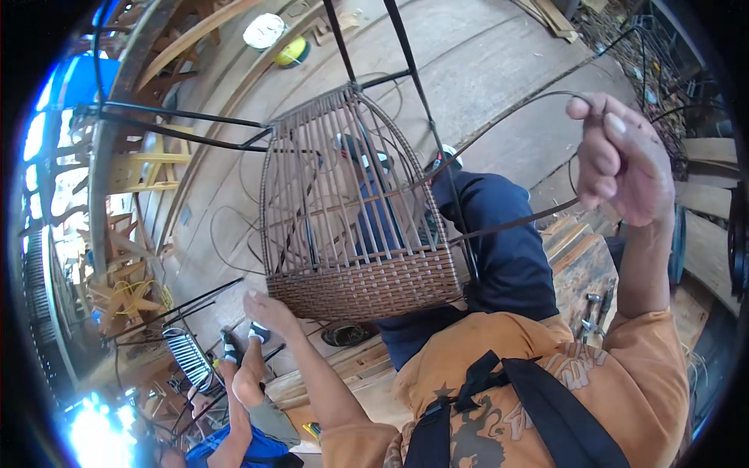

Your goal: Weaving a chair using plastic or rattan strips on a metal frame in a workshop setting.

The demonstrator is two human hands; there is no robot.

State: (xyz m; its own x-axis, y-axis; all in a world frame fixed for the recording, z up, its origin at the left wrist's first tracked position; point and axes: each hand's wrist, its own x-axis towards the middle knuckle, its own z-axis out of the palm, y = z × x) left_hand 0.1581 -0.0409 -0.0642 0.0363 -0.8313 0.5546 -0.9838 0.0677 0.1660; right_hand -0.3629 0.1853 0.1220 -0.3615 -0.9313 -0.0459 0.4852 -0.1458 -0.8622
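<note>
A chair-like frame of thin black metal bars holds a brown woven panel (363, 285). Its lower band is tightly woven; above it, upright strands stand apart inside a curved, wrapped rim. My right hand (628, 160) is raised at the right, fingers curled and pinching a long brown weaving strip (519, 225). The strip runs from the panel's right side and loops up to my fingers. My left hand (273, 313) is by the panel's lower left corner, its fingers stretched out. Whether they touch the weave is hard to make out.
A co-worker in blue (222, 448) sits at the lower left beside another black frame with a striped panel (187, 357). Hand tools (594, 312) lie on wood at my right. A yellow round object (292, 51) rests on the floor. Loose strips curl left of the panel.
</note>
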